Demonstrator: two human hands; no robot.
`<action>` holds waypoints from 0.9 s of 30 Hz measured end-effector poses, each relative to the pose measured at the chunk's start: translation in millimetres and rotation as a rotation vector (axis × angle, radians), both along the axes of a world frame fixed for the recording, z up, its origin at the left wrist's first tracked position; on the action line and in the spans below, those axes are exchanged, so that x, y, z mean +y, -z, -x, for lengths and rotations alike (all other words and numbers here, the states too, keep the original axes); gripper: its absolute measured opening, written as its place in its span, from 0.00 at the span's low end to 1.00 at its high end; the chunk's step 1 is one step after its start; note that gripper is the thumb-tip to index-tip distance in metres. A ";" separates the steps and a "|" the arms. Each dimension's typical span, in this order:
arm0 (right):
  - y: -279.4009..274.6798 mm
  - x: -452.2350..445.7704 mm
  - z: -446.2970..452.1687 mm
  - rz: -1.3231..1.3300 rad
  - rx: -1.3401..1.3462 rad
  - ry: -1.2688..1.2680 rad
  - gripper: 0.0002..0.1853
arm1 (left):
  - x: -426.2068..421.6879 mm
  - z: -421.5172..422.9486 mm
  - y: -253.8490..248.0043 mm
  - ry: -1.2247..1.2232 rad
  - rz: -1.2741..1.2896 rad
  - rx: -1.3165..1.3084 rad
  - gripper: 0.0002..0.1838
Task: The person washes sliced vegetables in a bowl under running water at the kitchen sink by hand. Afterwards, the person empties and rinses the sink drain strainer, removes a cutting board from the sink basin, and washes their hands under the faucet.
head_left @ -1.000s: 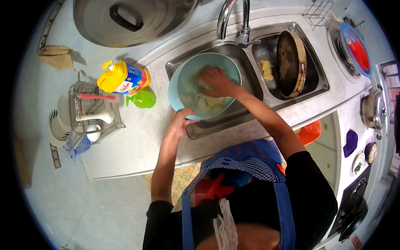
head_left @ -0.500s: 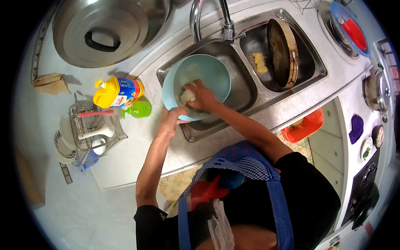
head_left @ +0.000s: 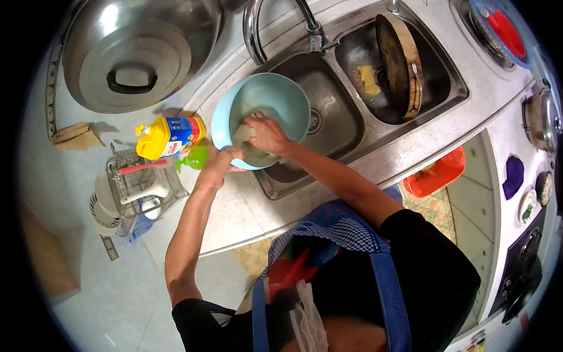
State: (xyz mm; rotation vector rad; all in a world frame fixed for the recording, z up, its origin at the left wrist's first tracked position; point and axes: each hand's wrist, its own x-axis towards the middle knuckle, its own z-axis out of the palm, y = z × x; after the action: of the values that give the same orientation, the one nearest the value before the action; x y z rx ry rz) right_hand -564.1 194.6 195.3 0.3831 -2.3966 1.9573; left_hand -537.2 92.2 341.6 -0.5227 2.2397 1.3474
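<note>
A light blue bowl (head_left: 282,88) with a perforated side rests tilted over the left part of the left sink basin (head_left: 337,111). My left hand (head_left: 221,163) grips its near left rim, thumb over the edge. Inside the bowl, my right hand (head_left: 267,136) is closed around pale, whitish food pieces (head_left: 243,134) in cloudy water; what they are is too blurred to tell. Beside my left hand stands a green pump bottle (head_left: 194,158), partly covered by it, and behind that a yellow detergent jug (head_left: 170,137).
A chrome faucet (head_left: 253,35) arches behind the bowl. The right basin holds a round wooden board (head_left: 412,64) and a yellow cloth (head_left: 369,80). A wire dish rack (head_left: 132,182) stands left, a large steel lid (head_left: 135,58) behind it. An orange-red bin (head_left: 444,174) sits below the counter.
The bowl has shifted left with my left hand on its rim, showing more of the left basin. My right hand, spread and blurred earlier, has gathered pale pieces at the bowl's near left side.
</note>
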 end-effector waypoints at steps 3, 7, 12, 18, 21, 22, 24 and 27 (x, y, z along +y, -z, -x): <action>0.5 -2.3 3.6 0.005 -0.040 0.009 0.14 | -7.4 8.3 2.2 0.043 0.028 -0.060 0.25; 10.3 -10.3 11.9 0.020 -0.005 -0.004 0.20 | -3.2 13.3 -4.6 0.073 0.056 -0.029 0.22; 6.6 -9.3 12.5 0.048 -0.015 -0.023 0.19 | 10.3 17.6 -20.8 0.099 0.151 -0.040 0.11; 33.0 -21.0 16.6 0.261 -0.009 -0.088 0.19 | 2.2 22.2 -16.6 0.137 0.154 -0.097 0.23; 50.6 -20.4 17.5 0.436 -0.023 -0.136 0.19 | -2.4 17.5 -9.7 0.068 0.136 -0.059 0.21; 52.0 -16.7 18.8 0.466 -0.022 -0.146 0.19 | -7.4 15.9 -5.8 0.045 0.088 -0.092 0.19; 57.4 -7.1 26.5 0.370 -0.091 -0.231 0.20 | -15.9 12.4 2.5 0.022 0.033 -0.122 0.17; 63.6 4.7 42.0 0.032 0.025 -0.232 0.23 | -31.4 4.4 20.4 -0.063 -0.099 -0.156 0.14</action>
State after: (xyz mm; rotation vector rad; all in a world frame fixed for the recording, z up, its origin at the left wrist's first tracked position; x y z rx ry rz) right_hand -606.1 199.3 131.7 0.7096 -2.3971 2.0624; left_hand -541.6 60.9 321.2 -0.6449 2.0358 1.3902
